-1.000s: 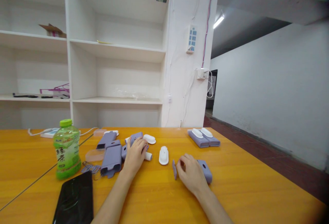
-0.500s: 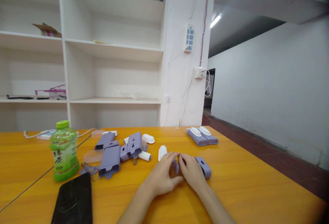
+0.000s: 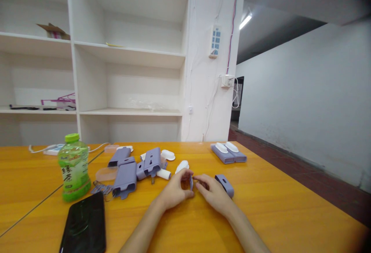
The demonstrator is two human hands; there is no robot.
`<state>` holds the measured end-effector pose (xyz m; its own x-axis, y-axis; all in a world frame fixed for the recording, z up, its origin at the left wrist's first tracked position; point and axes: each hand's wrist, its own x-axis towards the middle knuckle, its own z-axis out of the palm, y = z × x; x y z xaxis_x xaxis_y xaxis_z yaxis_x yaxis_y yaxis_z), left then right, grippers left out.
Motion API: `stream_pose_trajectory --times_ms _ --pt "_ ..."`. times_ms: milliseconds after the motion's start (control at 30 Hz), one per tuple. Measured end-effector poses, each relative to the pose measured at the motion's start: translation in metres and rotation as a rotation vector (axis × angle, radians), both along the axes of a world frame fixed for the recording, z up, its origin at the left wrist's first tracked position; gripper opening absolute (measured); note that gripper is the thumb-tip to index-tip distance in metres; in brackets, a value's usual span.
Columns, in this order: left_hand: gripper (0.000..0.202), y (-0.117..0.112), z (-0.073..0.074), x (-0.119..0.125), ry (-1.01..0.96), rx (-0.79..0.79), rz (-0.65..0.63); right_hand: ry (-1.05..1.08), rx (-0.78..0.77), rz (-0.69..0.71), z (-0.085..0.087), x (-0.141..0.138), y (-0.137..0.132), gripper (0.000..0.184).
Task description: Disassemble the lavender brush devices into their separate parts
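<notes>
My left hand (image 3: 174, 190) pinches the small purple piece (image 3: 191, 183) edge-on, thumb and forefinger closed on it, just above the table (image 3: 290, 214). My right hand (image 3: 213, 194) touches its other side with the fingertips; I cannot tell whether they clamp it. Risk, as I judge it: the piece is thin and my hold narrow. An uneven push from the right could twist it out, dropping it near the purple housing (image 3: 225, 185) or the white cap (image 3: 182, 166).
</notes>
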<state>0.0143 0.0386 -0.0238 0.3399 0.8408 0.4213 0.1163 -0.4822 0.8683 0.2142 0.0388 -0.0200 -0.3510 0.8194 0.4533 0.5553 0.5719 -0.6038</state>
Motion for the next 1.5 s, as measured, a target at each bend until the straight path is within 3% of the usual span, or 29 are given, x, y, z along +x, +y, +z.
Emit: stream_pose_trajectory --times_ms 433,633,967,1133,1233,1367,1500 --pt "0.06 0.007 0.002 -0.003 -0.144 -0.143 -0.081 -0.023 0.027 0.052 0.0 -0.001 -0.004 0.025" --pt "0.064 0.003 0.011 -0.004 -0.168 -0.209 -0.109 -0.023 0.027 0.063 0.004 -0.001 -0.008 0.025" --pt "0.054 0.006 0.024 -0.015 -0.066 -0.3 0.035 0.055 0.084 0.057 0.019 -0.017 -0.018 0.021" --pt "0.061 0.008 0.026 -0.018 0.049 -0.367 0.091 0.082 0.101 0.034 0.019 -0.02 -0.018 0.025" --pt "0.058 0.007 0.025 -0.018 0.123 -0.301 0.218 0.069 0.113 0.045 0.018 -0.02 -0.018 0.029" --pt "0.035 0.001 0.024 -0.02 0.27 -0.07 0.371 -0.014 0.166 0.065 0.019 -0.02 -0.021 0.048" --pt "0.049 -0.007 0.022 -0.021 0.443 0.114 0.49 -0.141 0.254 -0.007 0.023 -0.015 -0.024 0.062"
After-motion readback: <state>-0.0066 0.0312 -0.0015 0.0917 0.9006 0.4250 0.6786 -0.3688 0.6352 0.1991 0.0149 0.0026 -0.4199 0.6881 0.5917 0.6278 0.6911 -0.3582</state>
